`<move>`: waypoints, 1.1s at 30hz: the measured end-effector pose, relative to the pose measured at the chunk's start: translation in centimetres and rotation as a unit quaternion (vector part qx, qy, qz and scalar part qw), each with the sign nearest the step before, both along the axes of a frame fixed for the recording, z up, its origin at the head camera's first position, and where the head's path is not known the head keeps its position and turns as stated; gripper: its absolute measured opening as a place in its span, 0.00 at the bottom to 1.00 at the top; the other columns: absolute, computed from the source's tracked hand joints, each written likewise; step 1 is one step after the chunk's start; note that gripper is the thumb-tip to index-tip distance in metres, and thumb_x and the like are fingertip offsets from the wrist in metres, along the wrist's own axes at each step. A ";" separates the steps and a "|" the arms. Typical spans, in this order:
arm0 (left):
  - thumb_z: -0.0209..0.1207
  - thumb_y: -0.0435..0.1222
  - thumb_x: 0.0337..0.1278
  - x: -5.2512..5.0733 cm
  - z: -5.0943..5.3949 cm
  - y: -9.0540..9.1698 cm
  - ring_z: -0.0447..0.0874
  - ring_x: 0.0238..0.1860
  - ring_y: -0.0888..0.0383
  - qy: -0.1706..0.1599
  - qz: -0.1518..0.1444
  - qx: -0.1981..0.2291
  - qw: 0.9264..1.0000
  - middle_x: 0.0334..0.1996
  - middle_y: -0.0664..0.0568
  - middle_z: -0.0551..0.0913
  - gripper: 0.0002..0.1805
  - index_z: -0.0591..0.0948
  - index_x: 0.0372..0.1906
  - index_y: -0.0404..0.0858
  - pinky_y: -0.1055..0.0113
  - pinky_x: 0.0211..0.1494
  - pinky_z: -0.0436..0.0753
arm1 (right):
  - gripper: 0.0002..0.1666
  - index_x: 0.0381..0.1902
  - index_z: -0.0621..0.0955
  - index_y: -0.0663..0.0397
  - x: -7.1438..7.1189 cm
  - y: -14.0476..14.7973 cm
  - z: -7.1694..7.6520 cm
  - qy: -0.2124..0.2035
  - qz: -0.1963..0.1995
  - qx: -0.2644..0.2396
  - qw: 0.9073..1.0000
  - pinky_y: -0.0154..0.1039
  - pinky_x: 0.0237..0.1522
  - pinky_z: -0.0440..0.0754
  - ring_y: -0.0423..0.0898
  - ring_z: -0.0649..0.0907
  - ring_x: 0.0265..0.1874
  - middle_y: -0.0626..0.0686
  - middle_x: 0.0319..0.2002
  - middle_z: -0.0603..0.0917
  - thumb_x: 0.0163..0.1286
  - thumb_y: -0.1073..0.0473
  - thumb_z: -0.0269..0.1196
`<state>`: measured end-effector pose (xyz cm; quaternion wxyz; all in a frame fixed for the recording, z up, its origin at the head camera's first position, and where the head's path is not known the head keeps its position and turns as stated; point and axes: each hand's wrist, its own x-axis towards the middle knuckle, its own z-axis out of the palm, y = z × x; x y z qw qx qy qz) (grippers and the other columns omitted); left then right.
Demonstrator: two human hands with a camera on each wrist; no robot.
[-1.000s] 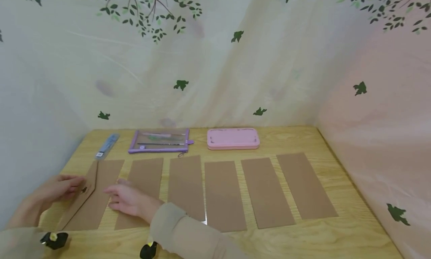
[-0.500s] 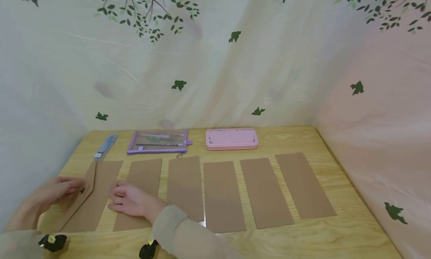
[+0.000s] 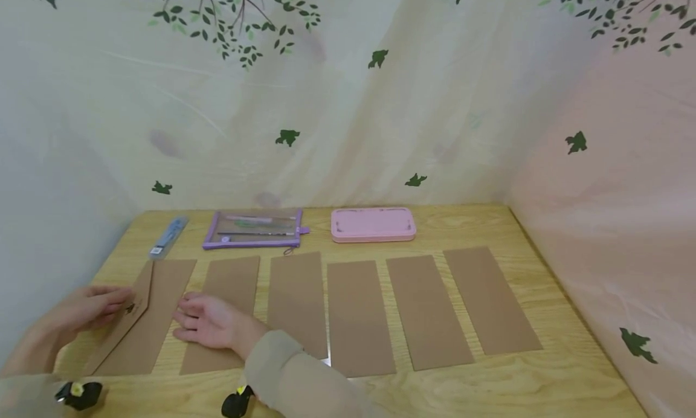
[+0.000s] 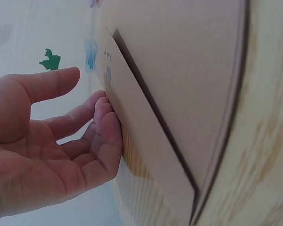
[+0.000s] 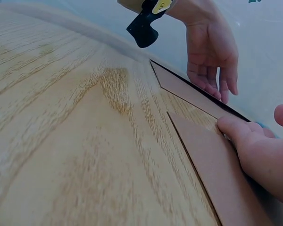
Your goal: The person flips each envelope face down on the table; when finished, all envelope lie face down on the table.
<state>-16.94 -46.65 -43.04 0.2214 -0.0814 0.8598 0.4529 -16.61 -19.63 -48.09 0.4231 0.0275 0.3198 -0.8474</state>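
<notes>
A brown paper envelope (image 3: 157, 321) lies at the left end of a row, its pointed flap (image 3: 122, 324) along the left side and small dark print on the flap. My left hand (image 3: 92, 309) is at that flap edge. In the left wrist view the left hand (image 4: 61, 141) has bent fingers with tips against the envelope's edge, the thumb apart from them. My right hand (image 3: 214, 321) lies relaxed over a second brown envelope (image 3: 234, 279), fingers loosely bent near the first one's right edge. In the right wrist view only part of the right hand (image 5: 264, 150) shows, holding nothing visible.
Several more brown envelopes (image 3: 361, 321) continue the row rightward. Behind them lie a blue slim packet (image 3: 168, 237), a purple-edged clear pouch (image 3: 252, 229) with pens and a pink case (image 3: 373, 225). A printed curtain (image 3: 348, 104) encloses the wooden table (image 3: 489, 382).
My right hand's fingers have drawn back slightly from the first envelope's right edge and bent more. The left hand stays at the flap edge. The head view has shifted a little.
</notes>
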 end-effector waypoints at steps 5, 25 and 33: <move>0.48 0.43 0.80 0.1 -0.2 0.0 0.76 0.39 0.77 0.005 0.003 0.005 1.000 0.43 0.66 0.82 0.34 0.64 0.64 0.11 0.73 0.44 0.83 | 0.36 0.78 0.53 0.68 0.1 0.1 0.0 0.001 0.002 0.001 1.000 0.63 0.74 0.54 0.63 0.57 0.76 0.66 0.78 0.56 0.77 0.68 0.49; 0.55 0.43 0.76 0.0 0.8 -0.6 0.82 0.39 0.72 0.014 -0.006 -0.011 1.000 0.47 0.56 0.83 0.37 0.62 0.65 0.11 0.66 0.45 0.86 | 0.32 0.74 0.58 0.58 0.2 0.1 1.1 0.015 0.031 0.023 0.999 0.63 0.75 0.48 0.63 0.50 0.78 0.70 0.78 0.49 0.75 0.66 0.50; 0.52 0.46 0.78 0.0 1.4 -0.9 0.82 0.44 0.68 0.004 -0.026 -0.005 1.000 0.55 0.50 0.81 0.40 0.55 0.70 0.13 0.57 0.49 0.86 | 0.44 0.81 0.44 0.56 0.1 0.4 2.0 0.030 0.062 0.026 0.997 0.64 0.76 0.46 0.63 0.47 0.78 0.70 0.79 0.45 0.75 0.65 0.50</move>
